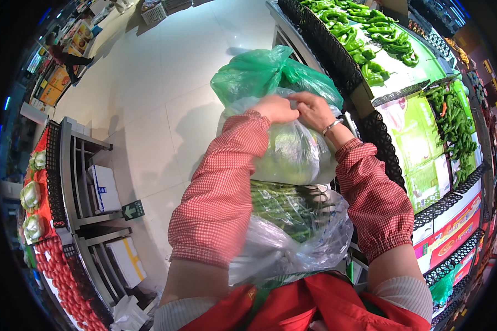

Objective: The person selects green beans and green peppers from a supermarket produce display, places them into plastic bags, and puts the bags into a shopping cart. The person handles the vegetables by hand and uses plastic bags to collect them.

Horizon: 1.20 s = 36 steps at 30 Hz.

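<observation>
My left hand and my right hand meet at the gathered top of a clear plastic bag. Both sets of fingers are pinched on its film, and the exact grip is partly hidden. Pale green produce fills this bag; its kind is blurred by the film. Just beyond my hands sits a knotted green plastic bag. Closer to my body lies another clear bag with long, thin green vegetables inside, its end bunched up near my red apron.
Green peppers fill the display at right, edged by black lattice trim. Smaller green chillies lie farther right. On the left stand cabbages, red tomatoes and metal-framed shelving. A person walks far off on the tiled floor.
</observation>
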{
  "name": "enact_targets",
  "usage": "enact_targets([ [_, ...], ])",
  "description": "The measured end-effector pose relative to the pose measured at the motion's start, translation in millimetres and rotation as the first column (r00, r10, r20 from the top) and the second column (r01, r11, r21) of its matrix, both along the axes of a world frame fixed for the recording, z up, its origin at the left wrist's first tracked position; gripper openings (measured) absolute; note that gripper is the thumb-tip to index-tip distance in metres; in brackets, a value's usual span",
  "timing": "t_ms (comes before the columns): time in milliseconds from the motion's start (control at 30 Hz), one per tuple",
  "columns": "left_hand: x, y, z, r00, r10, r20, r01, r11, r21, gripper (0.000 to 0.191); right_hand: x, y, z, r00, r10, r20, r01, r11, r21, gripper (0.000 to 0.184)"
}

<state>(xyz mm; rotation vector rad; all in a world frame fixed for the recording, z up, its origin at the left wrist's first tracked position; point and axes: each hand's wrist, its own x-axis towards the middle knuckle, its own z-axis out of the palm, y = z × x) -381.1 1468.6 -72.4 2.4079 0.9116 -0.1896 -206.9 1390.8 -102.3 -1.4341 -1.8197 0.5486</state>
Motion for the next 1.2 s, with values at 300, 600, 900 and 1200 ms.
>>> enact_targets([
  [300,-6.3,-16.1,-0.4,0.999,0.047,0.018,-0.044,0.99,-0.132,0.074,9.1,-1.4,-21.6,0.974,0.043,0.222,0.128,0.702,-0.701,0.087],
  [600,-23.4,11.0,-40.3,0.968,0.249,-0.015,-0.243,0.926,-0.289,0.086,21.6,4.4,-35.3,0.963,-0.269,0.007,0.169,0.584,-0.794,0.065],
  [900,-59.0,24.5,0.0,0.913,0.406,0.022,-0.406,0.914,-0.003,0.059,64.8,-26.1,-4.3,0.948,-0.317,-0.011,0.244,0.749,-0.616,0.058],
  [1200,-48.6,-96.5,19.2,0.998,0.056,-0.011,-0.05,0.953,0.3,0.068,-11.7,-124.4,37.3,0.832,-0.014,0.555,0.124,0.979,-0.161,0.063],
])
